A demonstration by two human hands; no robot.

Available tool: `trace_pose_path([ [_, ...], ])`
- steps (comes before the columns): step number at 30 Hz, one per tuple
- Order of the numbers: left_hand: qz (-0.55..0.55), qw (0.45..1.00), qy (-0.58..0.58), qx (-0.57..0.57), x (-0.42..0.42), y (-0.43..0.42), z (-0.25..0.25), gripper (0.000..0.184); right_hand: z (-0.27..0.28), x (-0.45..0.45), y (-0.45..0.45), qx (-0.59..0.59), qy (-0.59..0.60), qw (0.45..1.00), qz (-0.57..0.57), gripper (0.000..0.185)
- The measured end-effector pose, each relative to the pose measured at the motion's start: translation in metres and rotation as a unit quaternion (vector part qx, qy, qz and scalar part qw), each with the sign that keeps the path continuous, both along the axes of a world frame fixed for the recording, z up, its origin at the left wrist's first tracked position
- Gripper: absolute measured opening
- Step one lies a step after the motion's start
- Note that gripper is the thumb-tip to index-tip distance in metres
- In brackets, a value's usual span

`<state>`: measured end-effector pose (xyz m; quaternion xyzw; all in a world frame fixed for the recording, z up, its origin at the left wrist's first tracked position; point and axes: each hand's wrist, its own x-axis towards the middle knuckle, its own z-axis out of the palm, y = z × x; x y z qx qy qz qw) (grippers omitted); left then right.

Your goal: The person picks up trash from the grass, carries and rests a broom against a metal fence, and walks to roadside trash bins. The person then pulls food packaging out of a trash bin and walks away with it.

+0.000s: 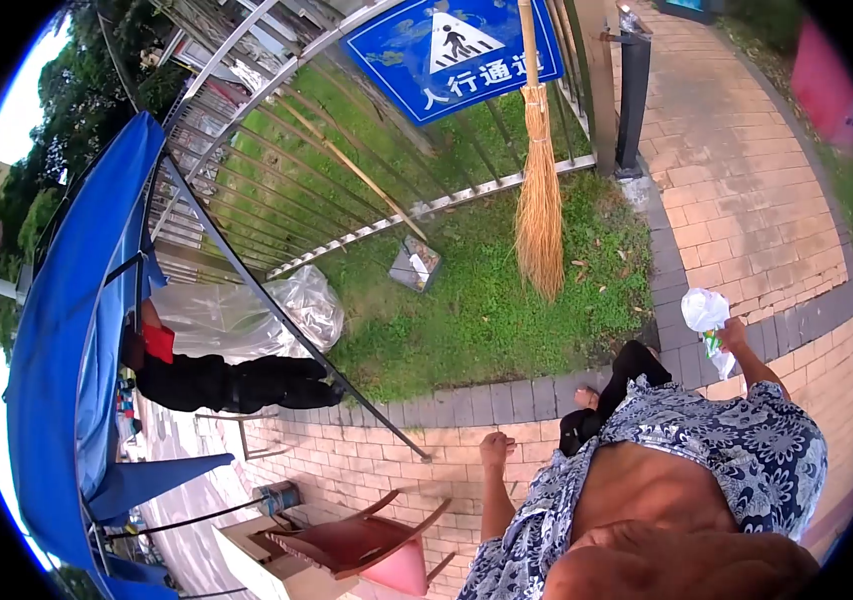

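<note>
- Right hand [733,333]: grip pinching the white bag [704,307], right of the broom [540,205].
- Left hand [496,450]: grip curled inward, on the broom's near side.
- Dustpan [414,264]: on grass [466,340], left of the broom.

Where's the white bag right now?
In the head view, the bag is right of centre, in the right hand, over the paving.

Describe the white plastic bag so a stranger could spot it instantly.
Find the brick path right of the grass. Against its paving, the right hand holds the white plastic bag, green marks showing lower down. Unlike the large clear plastic sheet at left, it is small and hand-held.
</note>
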<state>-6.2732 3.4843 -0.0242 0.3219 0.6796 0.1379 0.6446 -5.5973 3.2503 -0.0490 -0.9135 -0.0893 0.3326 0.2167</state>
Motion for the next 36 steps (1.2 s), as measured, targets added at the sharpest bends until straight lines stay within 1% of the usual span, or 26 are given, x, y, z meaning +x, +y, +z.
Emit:
trace_pose_path([
  [1, 0.004, 1.0, 0.003, -0.005, 0.006, 0.011, 0.005, 0.02, 0.007, 0.002, 0.011, -0.009, -0.01, 1.0, 0.015, 0.019],
  [2, -0.024, 0.999, 0.022, 0.004, 0.021, 0.013, 0.017, 0.015, -0.007, 0.009, 0.009, 0.004, -0.069, 0.993, 0.092, 0.019],
  [3, -0.068, 0.997, 0.03, 0.017, 0.031, 0.019, 0.014, 0.017, -0.032, 0.021, 0.004, 0.012, -0.128, 0.977, 0.167, 0.019],
  [4, -0.112, 0.993, 0.037, 0.031, 0.042, 0.014, 0.013, 0.018, -0.041, 0.032, -0.011, 0.019, -0.188, 0.952, 0.241, 0.02],
  [5, -0.137, 0.988, 0.024, 0.062, 0.056, 0.024, 0.001, 0.02, -0.015, 0.028, 0.003, -0.009, -0.174, 0.949, 0.262, 0.024],
  [6, -0.159, 0.983, 0.012, 0.089, 0.069, 0.034, -0.015, 0.022, -0.011, 0.025, 0.01, -0.005, -0.274, 0.909, 0.313, 0.026],
  [7, -0.178, 0.977, 0.0, 0.115, 0.08, 0.037, -0.023, 0.024, 0.004, 0.021, 0.02, -0.008, -0.235, 0.918, 0.32, 0.026],
  [8, -0.256, 0.949, 0.031, 0.183, 0.095, 0.052, -0.022, 0.029, 0.022, 0.015, 0.041, -0.009, -0.198, 0.924, 0.328, 0.025],
  [9, -0.329, 0.907, 0.063, 0.254, 0.12, 0.071, -0.02, 0.034, 0.035, 0.01, 0.054, 0.003, -0.206, 0.909, 0.363, 0.023],
  [10, -0.388, 0.867, 0.106, 0.294, 0.153, 0.086, -0.01, 0.04, 0.046, 0.006, 0.068, 0.016, -0.216, 0.89, 0.402, 0.021],
  [11, -0.435, 0.824, 0.155, 0.327, 0.185, 0.089, 0.018, 0.046, 0.05, 0.002, 0.076, 0.009, -0.227, 0.876, 0.426, 0.02],
  [12, -0.444, 0.793, 0.118, 0.399, 0.217, 0.095, 0.037, 0.05, 0.063, -0.001, 0.092, 0.033, -0.233, 0.851, 0.47, 0.019],
  [13, -0.451, 0.752, 0.104, 0.468, 0.249, 0.098, 0.065, 0.057, 0.076, -0.004, 0.109, 0.04, -0.215, 0.839, 0.498, 0.018],
  [14, -0.47, 0.738, 0.127, 0.467, 0.286, 0.097, 0.115, 0.064, 0.084, -0.007, 0.131, 0.049, -0.196, 0.819, 0.538, 0.017],
  [15, -0.494, 0.721, 0.13, 0.469, 0.312, 0.099, 0.124, 0.072, 0.095, -0.015, 0.146, 0.077, -0.193, 0.795, 0.569, 0.015],
  [18, -0.501, 0.647, 0.138, 0.558, 0.359, 0.093, 0.161, 0.09, 0.116, -0.028, 0.191, 0.142, -0.192, 0.721, 0.65, 0.01],
  [20, -0.527, 0.625, 0.183, 0.546, 0.37, 0.091, 0.169, 0.102, 0.13, -0.04, 0.216, 0.191, -0.196, 0.678, 0.682, 0.01],
  [21, -0.532, 0.626, 0.188, 0.538, 0.372, 0.092, 0.161, 0.111, 0.154, -0.051, 0.227, 0.212, -0.202, 0.651, 0.7, 0.012],
  [22, -0.538, 0.642, 0.182, 0.515, 0.369, 0.09, 0.163, 0.114, 0.161, -0.058, 0.232, 0.237, -0.203, 0.631, 0.71, 0.012],
  [25, -0.53, 0.672, 0.214, 0.47, 0.352, 0.087, 0.17, 0.117, 0.19, -0.077, 0.258, 0.317, -0.188, 0.563, 0.74, 0.013],
  [27, -0.512, 0.702, 0.208, 0.448, 0.334, 0.088, 0.173, 0.117, 0.214, -0.094, 0.272, 0.344, -0.179, 0.53, 0.754, 0.015],
  [28, -0.506, 0.714, 0.21, 0.436, 0.327, 0.087, 0.176, 0.116, 0.224, -0.102, 0.278, 0.358, -0.177, 0.515, 0.759, 0.016],
  [29, -0.49, 0.716, 0.217, 0.448, 0.319, 0.085, 0.171, 0.115, 0.234, -0.11, 0.281, 0.358, -0.183, 0.501, 0.766, 0.017],
  [32, -0.438, 0.741, 0.178, 0.476, 0.296, 0.086, 0.159, 0.11, 0.246, -0.131, 0.291, 0.395, -0.172, 0.494, 0.755, 0.015],
  [33, -0.419, 0.741, 0.185, 0.491, 0.289, 0.086, 0.161, 0.092, 0.255, -0.138, 0.294, 0.399, -0.165, 0.494, 0.754, 0.012],
  [36, -0.389, 0.785, 0.106, 0.47, 0.272, 0.095, 0.165, 0.07, 0.257, -0.153, 0.302, 0.429, -0.139, 0.523, 0.723, 0.01],
])
